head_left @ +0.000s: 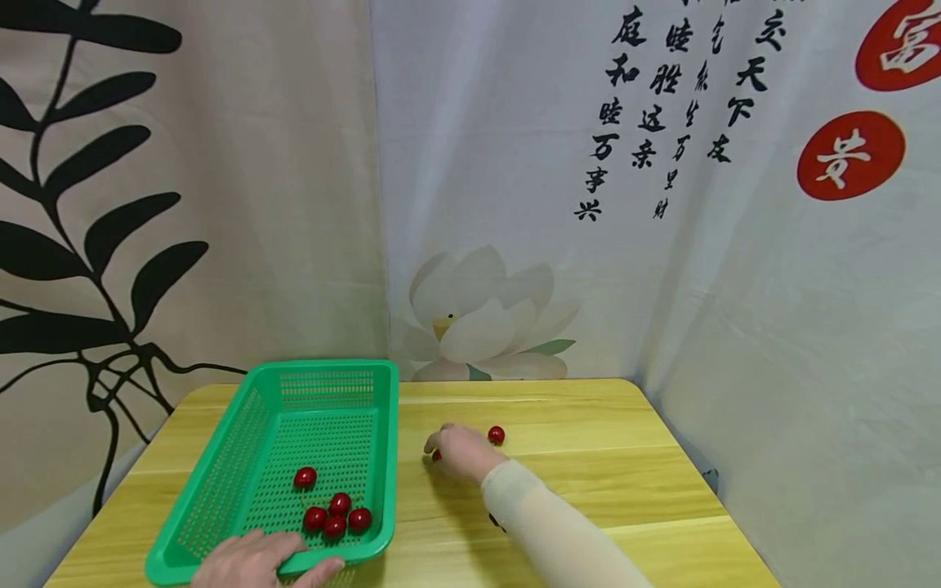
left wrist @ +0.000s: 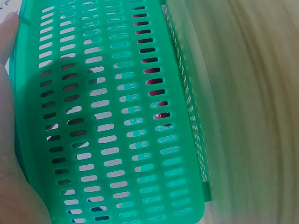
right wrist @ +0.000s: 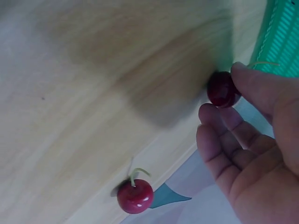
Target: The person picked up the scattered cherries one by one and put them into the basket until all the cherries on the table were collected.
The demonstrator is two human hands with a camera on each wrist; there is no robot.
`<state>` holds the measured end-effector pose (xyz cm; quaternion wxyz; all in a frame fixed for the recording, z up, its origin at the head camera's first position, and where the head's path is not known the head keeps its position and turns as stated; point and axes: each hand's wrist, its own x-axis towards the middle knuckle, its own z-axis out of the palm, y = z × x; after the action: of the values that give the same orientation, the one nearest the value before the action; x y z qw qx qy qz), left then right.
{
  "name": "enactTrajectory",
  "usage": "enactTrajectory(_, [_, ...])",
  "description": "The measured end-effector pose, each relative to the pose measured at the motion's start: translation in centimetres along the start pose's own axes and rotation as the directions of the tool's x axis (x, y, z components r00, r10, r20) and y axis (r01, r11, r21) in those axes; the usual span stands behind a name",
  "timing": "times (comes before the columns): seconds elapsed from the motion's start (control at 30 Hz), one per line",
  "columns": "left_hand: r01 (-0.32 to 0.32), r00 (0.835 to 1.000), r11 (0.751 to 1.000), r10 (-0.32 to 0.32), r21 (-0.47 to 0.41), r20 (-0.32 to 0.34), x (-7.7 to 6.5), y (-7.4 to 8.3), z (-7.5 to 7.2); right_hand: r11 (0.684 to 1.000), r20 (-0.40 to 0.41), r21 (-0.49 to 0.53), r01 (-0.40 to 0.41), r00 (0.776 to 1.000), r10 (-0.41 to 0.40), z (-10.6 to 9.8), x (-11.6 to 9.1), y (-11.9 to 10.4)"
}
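Observation:
A green plastic basket (head_left: 394, 465) stands on the left of the table, with several dark red cherries (head_left: 334, 527) lying toward its near end. My left hand (head_left: 250, 562) grips the near rim, fingers over the edge and thumb along the outside. In the left wrist view the slotted basket wall (left wrist: 105, 112) fills most of the picture, red showing through some slots. Right of the basket, my right hand (head_left: 465, 454) pinches a stemmed cherry (right wrist: 223, 89) between thumb and fingertips, close over the table. Another cherry (head_left: 496, 435), stem up, lies on the wood just beyond that hand.
The light wooden table (head_left: 588, 465) ends at a hanging cloth (head_left: 507, 204) printed with a lotus, dark leaves and writing. The basket's long right side stands between the right hand and the cherries inside.

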<state>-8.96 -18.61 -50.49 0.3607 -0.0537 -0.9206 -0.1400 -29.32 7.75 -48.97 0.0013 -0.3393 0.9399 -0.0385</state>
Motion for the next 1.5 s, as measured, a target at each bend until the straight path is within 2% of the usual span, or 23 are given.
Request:
enactTrajectory(0.53, [0.015,1.0,1.0,-0.015,0.004,0.018,0.1,0.1,-0.1,0.999,-0.043,-0.021,0.033,0.999,-0.034,0.9,-0.4,0.2])
enactTrajectory(0.8, [0.005,1.0,1.0,-0.005,0.012,-0.003,0.2,0.1,-0.1,0.999,-0.037,-0.01,0.033,0.999,-0.033,0.6,-0.5,0.3])
enactTrajectory(1.23, [0.025,1.0,1.0,-0.026,0.01,0.018,0.2,0.2,-0.2,1.0,-0.033,0.022,0.013,0.999,-0.012,0.2,-0.7,0.8])
enactTrajectory(1.37, [0.031,0.999,0.999,-0.031,0.01,0.023,0.1,0.2,-0.1,0.998,-0.03,0.07,0.0,1.0,0.002,-0.3,-0.9,0.9])
enactTrajectory(1.5, [0.035,0.999,0.999,-0.035,0.011,0.023,0.0,0.2,0.0,0.985,-0.043,0.169,-0.013,0.999,0.02,-0.8,-1.0,1.2])
